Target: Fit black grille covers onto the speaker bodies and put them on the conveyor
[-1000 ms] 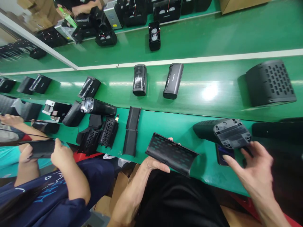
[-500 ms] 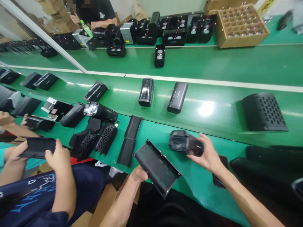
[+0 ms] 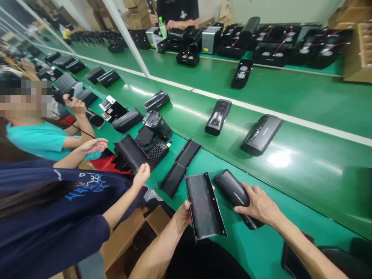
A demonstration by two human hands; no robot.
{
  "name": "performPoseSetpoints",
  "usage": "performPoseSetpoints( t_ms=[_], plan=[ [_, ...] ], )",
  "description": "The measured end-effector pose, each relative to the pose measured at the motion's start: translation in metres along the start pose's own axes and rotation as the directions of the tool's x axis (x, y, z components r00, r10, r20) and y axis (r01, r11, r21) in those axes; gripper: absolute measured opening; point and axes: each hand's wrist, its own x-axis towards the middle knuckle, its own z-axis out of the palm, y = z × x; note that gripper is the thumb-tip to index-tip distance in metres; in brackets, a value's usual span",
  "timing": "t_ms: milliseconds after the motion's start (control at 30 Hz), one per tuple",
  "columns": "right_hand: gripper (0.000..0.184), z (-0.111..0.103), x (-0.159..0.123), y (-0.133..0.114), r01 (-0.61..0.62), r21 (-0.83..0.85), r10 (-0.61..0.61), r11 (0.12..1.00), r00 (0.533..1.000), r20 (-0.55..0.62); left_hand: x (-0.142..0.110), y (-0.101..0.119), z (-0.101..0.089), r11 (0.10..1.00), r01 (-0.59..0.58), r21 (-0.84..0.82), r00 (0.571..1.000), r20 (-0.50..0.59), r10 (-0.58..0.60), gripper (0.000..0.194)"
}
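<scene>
Head view: A person's left hand clasps a black, rectangular plastic panel, thumb at its edge, above the green bench, while the right hand grips a rounded black case with white lettering just beside the panel.

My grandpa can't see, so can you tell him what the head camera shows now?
A person's left hand holds a thin black panel while the right hand grips a black casing at a green table. Leftward, a co-worker's hand is by another black panel.
</scene>
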Motion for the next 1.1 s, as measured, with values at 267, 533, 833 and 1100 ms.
performPoseSetpoints(
  t_ms=[267,533,833,1100],
  plan=[
    [0.096,0.015,-0.019,-0.006,-0.003,0.419,-0.048,0.908,0.993,0.111,-0.005,-0.040,0.008,0.823,0.433,-0.368,0.839,0.499,-0.218,0.111],
    [0.124,0.022,-0.042,-0.043,-0.260,0.728,0.210,0.634,0.964,0.162,-0.002,-0.050,0.013,0.855,0.382,-0.352,0.830,0.537,-0.149,0.097],
    [0.108,-0.068,-0.105,-0.071,-0.255,0.680,0.374,0.688,0.927,-0.031,-0.001,-0.071,0.050,0.815,0.472,-0.337,0.821,0.505,-0.267,0.089],
    [0.103,-0.078,-0.107,-0.093,-0.247,0.435,0.349,0.866,0.921,-0.171,0.006,-0.056,0.092,0.867,0.386,-0.313,0.808,0.568,-0.155,0.096]
  ],
)
